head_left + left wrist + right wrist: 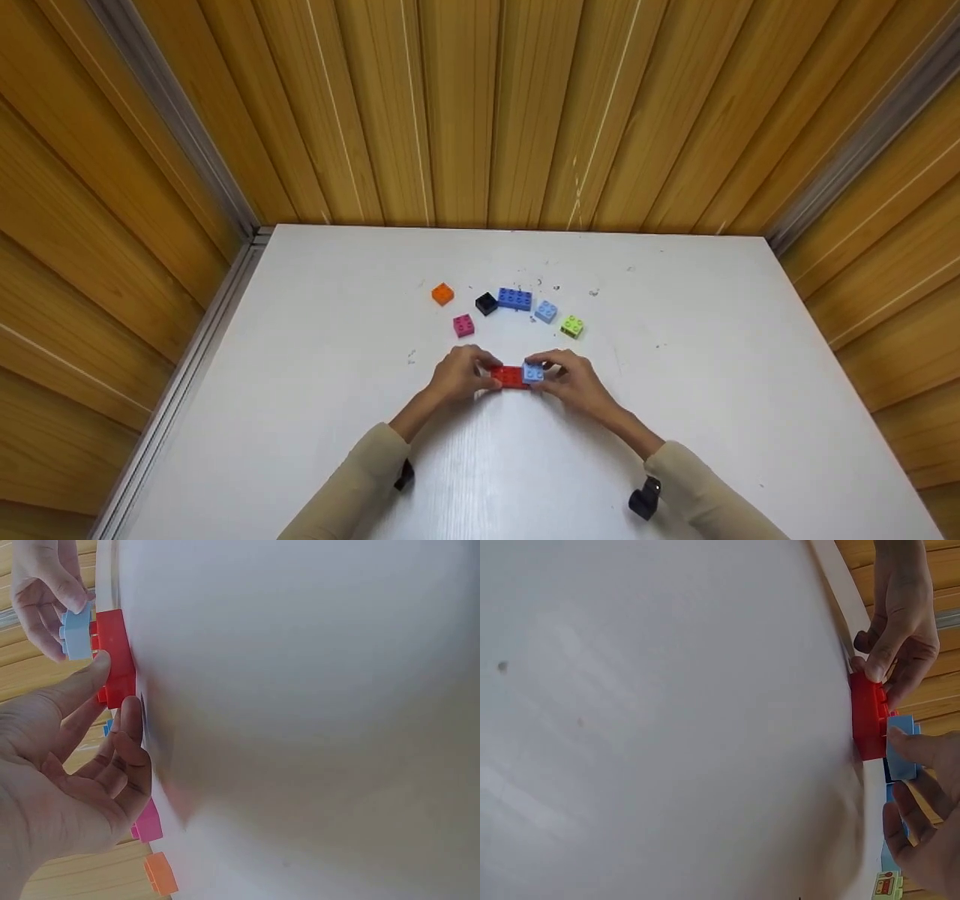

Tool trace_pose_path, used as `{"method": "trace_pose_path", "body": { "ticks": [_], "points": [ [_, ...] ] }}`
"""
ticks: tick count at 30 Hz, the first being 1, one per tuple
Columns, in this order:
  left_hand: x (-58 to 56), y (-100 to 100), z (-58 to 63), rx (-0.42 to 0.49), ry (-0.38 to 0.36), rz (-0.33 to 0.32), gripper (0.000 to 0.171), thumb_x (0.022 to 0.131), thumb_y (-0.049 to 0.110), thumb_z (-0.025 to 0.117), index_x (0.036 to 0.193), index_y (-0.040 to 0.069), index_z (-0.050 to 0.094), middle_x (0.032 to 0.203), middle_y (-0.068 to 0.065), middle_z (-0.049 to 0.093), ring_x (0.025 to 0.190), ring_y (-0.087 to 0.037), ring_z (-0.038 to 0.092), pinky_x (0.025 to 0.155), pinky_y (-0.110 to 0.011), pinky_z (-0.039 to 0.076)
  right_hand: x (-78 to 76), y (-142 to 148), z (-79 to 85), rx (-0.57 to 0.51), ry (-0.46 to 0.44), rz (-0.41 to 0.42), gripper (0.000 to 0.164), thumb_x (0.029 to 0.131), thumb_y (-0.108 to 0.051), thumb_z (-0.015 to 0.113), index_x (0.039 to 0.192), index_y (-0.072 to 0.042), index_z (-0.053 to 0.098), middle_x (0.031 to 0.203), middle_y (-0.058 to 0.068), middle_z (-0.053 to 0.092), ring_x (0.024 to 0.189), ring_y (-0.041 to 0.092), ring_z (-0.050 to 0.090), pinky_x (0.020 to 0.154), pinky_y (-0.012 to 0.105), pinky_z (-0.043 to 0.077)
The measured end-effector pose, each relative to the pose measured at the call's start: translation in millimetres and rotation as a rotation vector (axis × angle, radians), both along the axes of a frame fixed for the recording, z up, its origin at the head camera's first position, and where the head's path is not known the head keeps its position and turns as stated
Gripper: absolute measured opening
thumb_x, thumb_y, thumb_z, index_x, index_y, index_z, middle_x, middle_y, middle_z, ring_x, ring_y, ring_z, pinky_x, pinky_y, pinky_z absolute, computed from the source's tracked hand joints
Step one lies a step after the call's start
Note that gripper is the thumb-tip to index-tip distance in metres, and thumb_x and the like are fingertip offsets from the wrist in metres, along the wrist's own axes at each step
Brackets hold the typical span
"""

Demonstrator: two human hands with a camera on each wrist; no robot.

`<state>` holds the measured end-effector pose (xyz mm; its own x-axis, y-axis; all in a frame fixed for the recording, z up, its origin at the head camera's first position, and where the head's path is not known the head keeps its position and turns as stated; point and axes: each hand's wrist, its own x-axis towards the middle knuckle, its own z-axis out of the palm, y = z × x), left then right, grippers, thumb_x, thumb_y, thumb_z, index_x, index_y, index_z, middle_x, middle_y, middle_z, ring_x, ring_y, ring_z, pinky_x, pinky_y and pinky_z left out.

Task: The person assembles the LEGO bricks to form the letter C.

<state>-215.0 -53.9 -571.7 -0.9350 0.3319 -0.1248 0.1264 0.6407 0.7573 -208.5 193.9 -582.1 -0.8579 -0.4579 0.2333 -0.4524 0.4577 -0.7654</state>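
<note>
A long red toy brick (508, 377) lies on the white table, its studs facing up. My left hand (459, 375) grips its left end between thumb and fingers. My right hand (576, 381) pinches a light blue brick (532, 373) over the red brick's right end. In the left wrist view, the light blue brick (77, 634) sits at the stud side of the red brick (116, 660). From the right wrist view, the light blue brick (902, 746) looks slightly askew at the studs; whether it is pressed down I cannot tell.
Beyond the hands lie an orange brick (442, 294), a magenta brick (463, 325), a black brick (486, 303), a long blue brick (515, 299), a second light blue brick (546, 311) and a lime green brick (571, 326). Wood-look panels (495, 112) rise behind the table (337, 300).
</note>
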Motion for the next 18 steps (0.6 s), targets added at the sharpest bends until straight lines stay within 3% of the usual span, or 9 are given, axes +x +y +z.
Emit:
{"method": "trace_pose_path", "body": {
  "ticks": [7,14,18],
  "points": [
    [0.8,0,0.8,0.016,0.001,-0.002,0.03,0.085,0.013,0.083,0.115,0.008,0.078,0.108,-0.009,0.075,0.089,-0.019,0.062,0.076,-0.028,0.048,-2.3,0,5.2,0.037,-0.023,0.007,0.039,0.08,-0.002,0.083,0.118,-0.006,0.074,0.111,0.011,0.076,0.094,0.03,0.066,0.08,0.028,0.053],
    [-0.1,-1,-0.8,0.004,0.052,-0.02,0.03,0.083,0.014,0.085,0.111,0.006,0.079,0.105,-0.011,0.076,0.089,-0.022,0.067,0.072,-0.027,0.049,-9.3,-3,9.7,0.098,-0.007,0.02,0.038,0.076,-0.004,0.087,0.112,-0.006,0.077,0.106,0.011,0.078,0.09,0.03,0.066,0.077,0.028,0.053],
    [-0.1,-1,-1.7,0.01,0.037,-0.018,0.03,0.083,0.014,0.085,0.111,0.006,0.079,0.105,-0.011,0.076,0.085,-0.018,0.064,0.071,-0.027,0.048,-10.5,-6,14.5,0.138,-0.034,0.052,0.038,0.076,-0.006,0.087,0.112,-0.008,0.078,0.105,0.008,0.078,0.093,0.027,0.066,0.081,0.035,0.055]
  ]
}}
